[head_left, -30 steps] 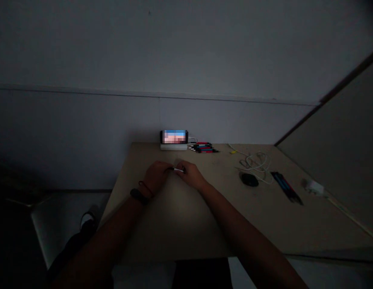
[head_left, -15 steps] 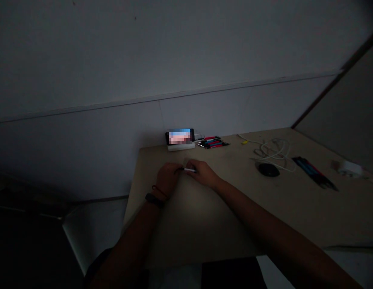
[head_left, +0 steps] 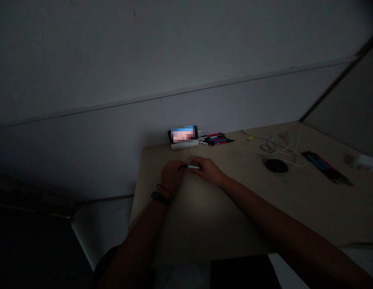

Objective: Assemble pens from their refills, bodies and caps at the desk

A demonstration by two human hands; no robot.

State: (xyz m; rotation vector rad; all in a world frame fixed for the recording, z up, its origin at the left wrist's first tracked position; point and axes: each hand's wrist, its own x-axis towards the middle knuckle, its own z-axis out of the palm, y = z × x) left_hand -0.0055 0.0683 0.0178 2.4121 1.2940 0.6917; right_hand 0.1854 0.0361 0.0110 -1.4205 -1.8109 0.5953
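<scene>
Close to the far edge of the table, both hands meet around one slim pen (head_left: 192,167), white in the middle with dark ends. My left hand (head_left: 172,172) is closed on its dark left end. At the other end, the fingers of my right hand (head_left: 210,170) pinch the pen. Dim light hides the exact finger positions and the pen's finer parts. Just beyond the hands, a lit phone (head_left: 184,134) leans on its side on a white block (head_left: 185,145). To its right lies a pile of red, blue and black pens (head_left: 218,139).
On the right side of the table (head_left: 198,224) are a black computer mouse (head_left: 276,165) and a loosely coiled white cable (head_left: 279,148). Farther right lie a row of dark, red and blue pens (head_left: 326,167) and a blurred white plug-like object (head_left: 367,161). A wall (head_left: 120,128) rises behind.
The camera view has shifted a little, so the table and its things sit farther right. Both hands keep hold of the pen, with hardly any change in their grip.
</scene>
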